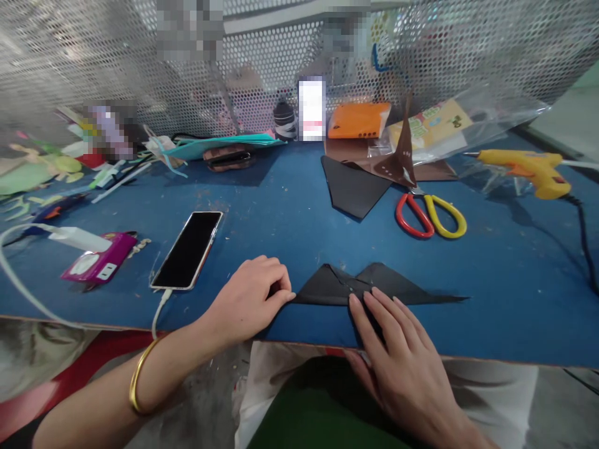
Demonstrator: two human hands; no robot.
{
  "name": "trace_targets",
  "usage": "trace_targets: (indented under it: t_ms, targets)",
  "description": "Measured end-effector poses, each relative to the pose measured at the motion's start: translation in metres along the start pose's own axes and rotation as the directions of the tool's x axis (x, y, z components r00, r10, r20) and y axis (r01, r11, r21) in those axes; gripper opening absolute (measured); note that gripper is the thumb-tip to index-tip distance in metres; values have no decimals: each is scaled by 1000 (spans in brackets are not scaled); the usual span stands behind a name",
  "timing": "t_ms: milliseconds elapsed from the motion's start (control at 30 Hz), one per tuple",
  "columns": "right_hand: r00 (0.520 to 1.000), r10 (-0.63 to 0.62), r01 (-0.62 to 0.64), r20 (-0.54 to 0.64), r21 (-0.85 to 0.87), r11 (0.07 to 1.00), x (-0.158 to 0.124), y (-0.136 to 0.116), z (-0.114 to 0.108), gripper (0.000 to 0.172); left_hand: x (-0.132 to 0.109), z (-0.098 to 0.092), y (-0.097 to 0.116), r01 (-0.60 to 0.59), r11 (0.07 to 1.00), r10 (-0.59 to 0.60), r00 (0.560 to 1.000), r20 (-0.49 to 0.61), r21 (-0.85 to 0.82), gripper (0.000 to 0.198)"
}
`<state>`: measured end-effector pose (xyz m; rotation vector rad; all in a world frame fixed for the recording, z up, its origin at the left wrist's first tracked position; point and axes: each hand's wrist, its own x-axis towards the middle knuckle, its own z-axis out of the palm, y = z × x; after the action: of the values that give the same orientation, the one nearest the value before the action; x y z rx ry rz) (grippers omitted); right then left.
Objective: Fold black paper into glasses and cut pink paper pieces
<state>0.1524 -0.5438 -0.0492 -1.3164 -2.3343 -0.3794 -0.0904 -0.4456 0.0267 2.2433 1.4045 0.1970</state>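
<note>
A folded piece of black paper (327, 290) lies flat along the front of the blue table, with two peaks on its far side and a thin point at the right. My left hand (255, 293) pinches its left tip between thumb and curled fingers. Fingers of my right hand (397, 349) are stretched out, their tips resting on the near edge at the paper's middle. Another black piece (355, 190) lies farther back, beside scissors (430, 215) with one red and one yellow handle.
A phone (187, 249) with a white cable lies left, near a purple power socket (100, 259). At the right rests a yellow glue gun (524, 168). Brown sheets, an orange packet (358, 120) and a lit phone (311, 109) stand along the perforated metal panel (262, 75).
</note>
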Motion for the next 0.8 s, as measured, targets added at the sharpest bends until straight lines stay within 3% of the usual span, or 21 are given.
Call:
trace_targets:
  t_ms: [67,133,233,300,400,500,633,800]
  targets:
    - [1000,1,-1,4,0,1000,0,0,0,50,-3,4,0,-16,999,18,998,-67,31,16]
    - [1000,11,-11,3,0,1000,0,-1,1,49,-10,12,1,-106,990,120,978,-172,88,4]
    - [1000,15,-14,-15,9,1000,0,-2,2,48,-23,31,7,-304,900,396,870,-294,312,24]
    - [999,12,-12,-30,8,1000,0,-2,3,48,-32,44,13,-304,831,478,818,-321,465,28]
    - [999,-8,8,-45,-6,1000,0,-2,4,46,-41,58,24,-211,795,468,809,-355,568,34]
    - [998,-15,15,-57,-10,1000,0,0,6,45,-46,65,30,-140,823,406,822,-399,550,33]
    - [997,-49,47,-52,-28,999,-2,3,7,47,-50,74,31,-112,829,383,829,-408,549,52]
    - [997,-55,53,-61,-24,998,-2,5,8,47,-51,84,32,-78,779,416,808,-418,623,52]
